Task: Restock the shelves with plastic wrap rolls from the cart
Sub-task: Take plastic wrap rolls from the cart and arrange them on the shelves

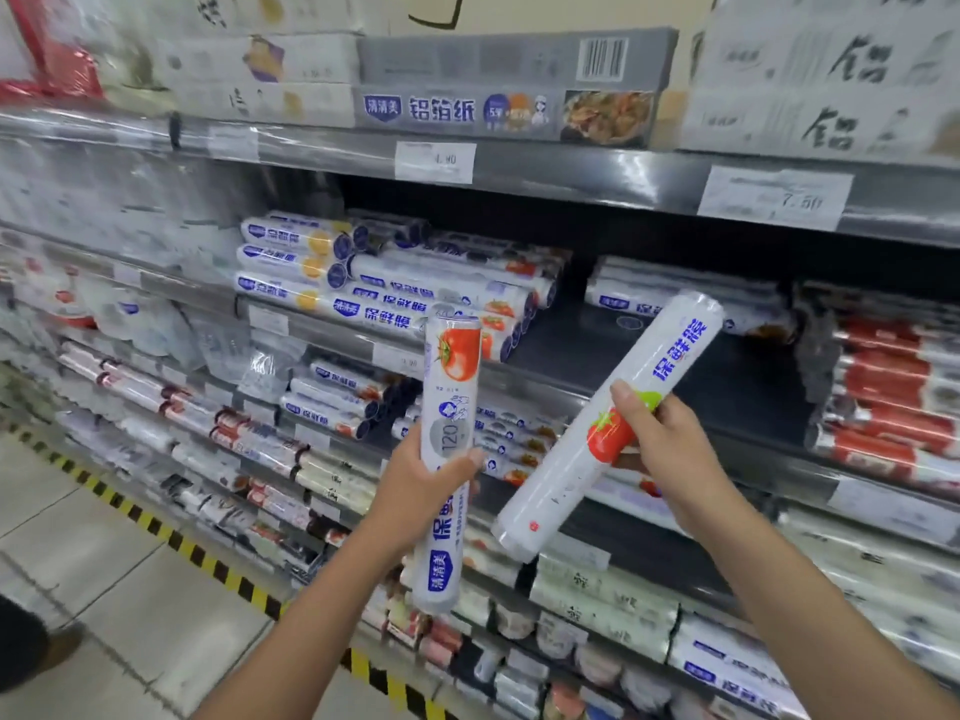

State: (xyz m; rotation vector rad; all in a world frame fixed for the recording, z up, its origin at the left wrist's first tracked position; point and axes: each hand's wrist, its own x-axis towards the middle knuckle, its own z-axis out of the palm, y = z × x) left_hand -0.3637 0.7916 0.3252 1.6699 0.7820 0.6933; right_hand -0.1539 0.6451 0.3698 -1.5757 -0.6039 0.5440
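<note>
My left hand [415, 485] grips a white plastic wrap roll [449, 387] with a tomato picture, held nearly upright in front of the shelves. My right hand [660, 444] holds a second white roll [675, 350] near its middle, tilted with its top end up and to the right. Both rolls hang in front of the middle shelf [701, 366], where a stack of similar blue-lettered rolls [415, 298] lies at the left and a dark bare stretch shows at the right. The cart is out of view.
Foil boxes [498, 111] fill the top shelf. Red-printed rolls [883, 397] lie at the right; lower shelves hold several more rolls. A yellow-black striped line [156, 527] runs along the tiled floor at the shelf base. A dark shoe [31, 641] shows at bottom left.
</note>
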